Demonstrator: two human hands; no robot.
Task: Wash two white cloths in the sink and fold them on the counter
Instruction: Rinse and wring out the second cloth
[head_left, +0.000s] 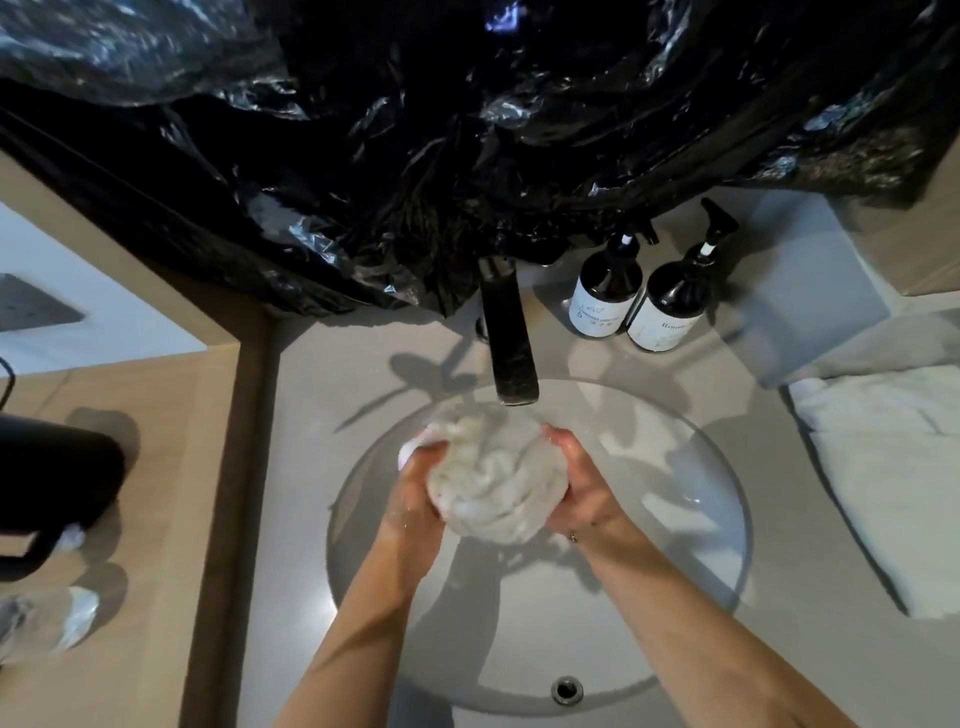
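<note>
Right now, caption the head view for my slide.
Both hands, left and right, squeeze a balled white cloth under the faucet over the sink.

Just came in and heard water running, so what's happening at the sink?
A person is washing a white cloth over the round sink. The left hand and right hand squeeze it into a wet ball right under the dark faucet. A second white cloth lies on the counter to the right, not yet being handled. Two pump bottles stand behind the basin.
</note>
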